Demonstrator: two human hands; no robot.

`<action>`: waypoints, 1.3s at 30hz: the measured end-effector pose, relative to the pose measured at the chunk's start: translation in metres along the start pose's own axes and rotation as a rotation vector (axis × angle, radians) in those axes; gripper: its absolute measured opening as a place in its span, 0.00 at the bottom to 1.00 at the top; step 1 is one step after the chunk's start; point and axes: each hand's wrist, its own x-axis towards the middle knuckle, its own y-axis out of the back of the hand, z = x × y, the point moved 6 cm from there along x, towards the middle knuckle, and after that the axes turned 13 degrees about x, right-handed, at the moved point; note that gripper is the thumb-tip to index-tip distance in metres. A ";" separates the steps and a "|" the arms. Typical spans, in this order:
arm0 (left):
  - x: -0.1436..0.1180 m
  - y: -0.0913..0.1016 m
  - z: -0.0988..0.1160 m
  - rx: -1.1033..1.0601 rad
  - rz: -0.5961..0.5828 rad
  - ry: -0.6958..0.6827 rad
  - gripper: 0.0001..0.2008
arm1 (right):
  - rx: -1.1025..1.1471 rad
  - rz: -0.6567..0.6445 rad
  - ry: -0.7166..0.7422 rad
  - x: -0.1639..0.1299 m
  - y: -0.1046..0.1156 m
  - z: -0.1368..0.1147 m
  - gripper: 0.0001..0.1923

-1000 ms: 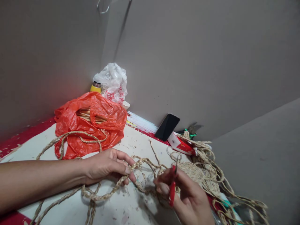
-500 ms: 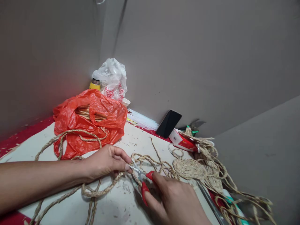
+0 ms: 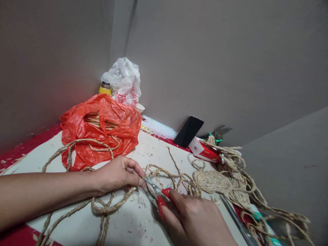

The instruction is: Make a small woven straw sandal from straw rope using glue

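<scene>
My left hand (image 3: 122,174) pinches a braided straw rope (image 3: 120,206) between thumb and fingers. The rope loops down below the wrist and runs on toward the lower left. My right hand (image 3: 194,215) grips red-handled scissors (image 3: 162,202), with thumb and fingers in the handles. The scissor blades point up and left, and their tips are at my left fingertips, against the rope there. Exactly what lies between the blades is too small to make out. More rope lies in loose loops just beyond the scissors.
An orange plastic bag (image 3: 120,119) holding straw strips lies at the back left, before a yellow bottle (image 3: 105,89) and a white plastic bag (image 3: 125,78). A phone (image 3: 189,131) leans at the back. To the right are an oval coiled mat (image 3: 211,181), pliers (image 3: 220,132) and tangled rope.
The scissor handles have come closer together and the blades have closed. My left hand keeps its pinch. The whole view has shifted slightly.
</scene>
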 end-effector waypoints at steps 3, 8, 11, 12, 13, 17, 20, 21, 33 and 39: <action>0.001 0.000 0.000 0.006 -0.002 -0.010 0.10 | -0.008 -0.023 0.010 0.001 -0.001 -0.001 0.08; 0.001 0.000 -0.002 -0.008 0.010 0.025 0.11 | -0.054 0.014 0.032 0.001 -0.003 0.002 0.10; 0.000 0.000 0.000 -0.031 -0.004 0.020 0.11 | -0.078 0.043 0.043 0.001 -0.003 0.005 0.12; 0.000 0.000 0.000 -0.039 -0.007 0.015 0.11 | -0.070 0.042 0.044 0.001 -0.002 0.006 0.12; -0.001 0.000 0.001 -0.045 -0.010 0.012 0.11 | -0.055 0.037 0.043 0.001 -0.002 0.007 0.12; -0.002 0.000 0.000 -0.059 -0.010 0.006 0.11 | 0.015 0.015 0.011 0.001 0.002 0.007 0.12; -0.001 0.000 0.000 -0.055 -0.005 0.003 0.11 | 0.041 0.006 -0.012 0.002 0.004 0.003 0.10; -0.001 0.001 0.000 -0.047 -0.002 0.006 0.11 | 0.044 0.003 -0.017 0.002 0.005 0.002 0.10; 0.001 0.001 -0.002 -0.046 0.001 0.020 0.11 | -0.006 0.034 0.021 0.001 -0.003 0.005 0.12; 0.000 0.001 0.001 -0.103 -0.012 -0.005 0.12 | 0.486 0.146 -0.145 0.004 -0.001 0.025 0.18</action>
